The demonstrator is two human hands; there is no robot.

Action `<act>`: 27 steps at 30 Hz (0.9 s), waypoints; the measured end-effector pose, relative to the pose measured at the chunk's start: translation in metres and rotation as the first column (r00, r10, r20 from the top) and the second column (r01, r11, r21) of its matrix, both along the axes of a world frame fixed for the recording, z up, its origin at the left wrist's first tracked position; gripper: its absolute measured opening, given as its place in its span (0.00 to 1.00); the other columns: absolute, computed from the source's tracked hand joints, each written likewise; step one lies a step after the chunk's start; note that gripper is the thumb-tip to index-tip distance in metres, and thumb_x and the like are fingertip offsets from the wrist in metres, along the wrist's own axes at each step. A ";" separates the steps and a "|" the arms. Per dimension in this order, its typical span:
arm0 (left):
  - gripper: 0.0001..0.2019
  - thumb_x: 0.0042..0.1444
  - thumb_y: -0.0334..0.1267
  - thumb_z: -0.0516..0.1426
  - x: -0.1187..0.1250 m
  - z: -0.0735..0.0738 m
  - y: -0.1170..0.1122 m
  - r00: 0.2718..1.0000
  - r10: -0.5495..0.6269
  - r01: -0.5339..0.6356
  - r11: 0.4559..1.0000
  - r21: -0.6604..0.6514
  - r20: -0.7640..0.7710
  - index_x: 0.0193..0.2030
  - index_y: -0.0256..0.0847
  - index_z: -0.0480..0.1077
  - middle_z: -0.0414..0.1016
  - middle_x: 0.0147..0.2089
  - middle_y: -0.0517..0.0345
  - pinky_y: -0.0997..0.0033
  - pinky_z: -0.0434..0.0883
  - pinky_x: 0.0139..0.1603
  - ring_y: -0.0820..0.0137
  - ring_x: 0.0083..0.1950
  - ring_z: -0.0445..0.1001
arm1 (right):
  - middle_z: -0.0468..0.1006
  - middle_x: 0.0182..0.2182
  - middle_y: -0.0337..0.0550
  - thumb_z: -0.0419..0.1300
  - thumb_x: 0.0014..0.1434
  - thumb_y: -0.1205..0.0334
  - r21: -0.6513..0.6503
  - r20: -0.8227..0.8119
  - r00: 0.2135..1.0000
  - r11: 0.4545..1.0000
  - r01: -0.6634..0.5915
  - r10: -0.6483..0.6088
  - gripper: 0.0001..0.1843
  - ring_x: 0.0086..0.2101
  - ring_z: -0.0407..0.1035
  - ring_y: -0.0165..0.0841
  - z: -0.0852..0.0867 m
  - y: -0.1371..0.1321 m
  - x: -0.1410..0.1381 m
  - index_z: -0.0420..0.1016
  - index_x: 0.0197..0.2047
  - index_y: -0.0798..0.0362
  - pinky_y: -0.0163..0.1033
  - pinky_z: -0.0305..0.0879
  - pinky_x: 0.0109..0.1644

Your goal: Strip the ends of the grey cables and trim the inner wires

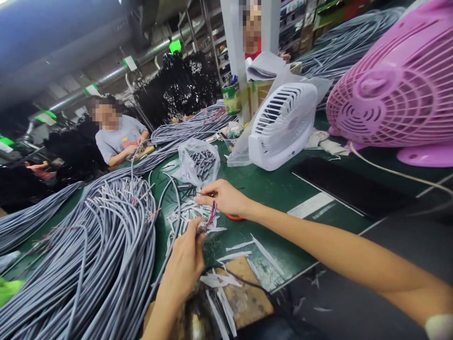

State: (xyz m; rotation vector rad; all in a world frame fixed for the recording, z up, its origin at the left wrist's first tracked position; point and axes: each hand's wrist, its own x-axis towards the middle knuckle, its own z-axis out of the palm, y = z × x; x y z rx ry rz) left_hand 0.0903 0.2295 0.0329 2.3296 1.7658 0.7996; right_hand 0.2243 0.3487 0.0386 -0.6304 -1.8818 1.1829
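My left hand (pixel 186 259) is closed around the end of a grey cable, and thin red and blue inner wires (pixel 212 215) stick up from its fingertips. My right hand (pixel 224 196) reaches in from the right and pinches a thin dark tube (pixel 203 193) just above those wires. A clear plastic bag of small dark tubes (pixel 198 163) lies just behind my right hand. A big bundle of grey cables (pixel 99 245) spreads over the green table (pixel 279 186) to the left of my left hand.
White paper strips (pixel 233 257) litter the table near my hands. A white fan (pixel 283 125) and a pink fan (pixel 392 80) stand at the right, with a black pad (pixel 350 186) in front. A person in a grey shirt (pixel 118 137) works at the far left.
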 end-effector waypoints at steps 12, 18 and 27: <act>0.12 0.55 0.27 0.45 -0.005 0.008 0.006 0.999 -0.036 0.025 0.970 0.241 0.040 0.39 0.40 0.67 0.70 0.23 0.62 0.79 0.65 0.24 0.76 0.20 0.67 | 0.78 0.31 0.55 0.59 0.46 0.73 0.221 0.891 0.431 0.967 -0.130 -0.145 0.08 0.34 0.74 0.41 0.013 0.008 0.024 0.78 0.31 0.60 0.35 0.62 0.32; 0.12 0.51 0.22 0.46 -0.013 0.008 0.005 0.995 -0.026 -0.016 0.919 0.393 0.101 0.31 0.40 0.67 0.70 0.25 0.61 0.80 0.65 0.26 0.76 0.25 0.70 | 0.75 0.41 0.65 0.59 0.43 0.78 0.272 0.894 0.376 0.962 -0.027 -0.243 0.24 0.42 0.72 0.46 -0.002 0.010 0.014 0.71 0.47 0.65 0.39 0.66 0.39; 0.15 0.46 0.16 0.48 -0.024 0.007 0.005 0.946 -0.167 -0.011 0.840 0.542 0.277 0.29 0.40 0.67 0.73 0.31 0.60 0.78 0.69 0.33 0.75 0.32 0.73 | 0.76 0.29 0.49 0.54 0.51 0.69 0.399 0.726 0.595 0.916 0.045 -0.345 0.08 0.31 0.71 0.36 0.016 0.009 0.020 0.73 0.33 0.59 0.34 0.61 0.32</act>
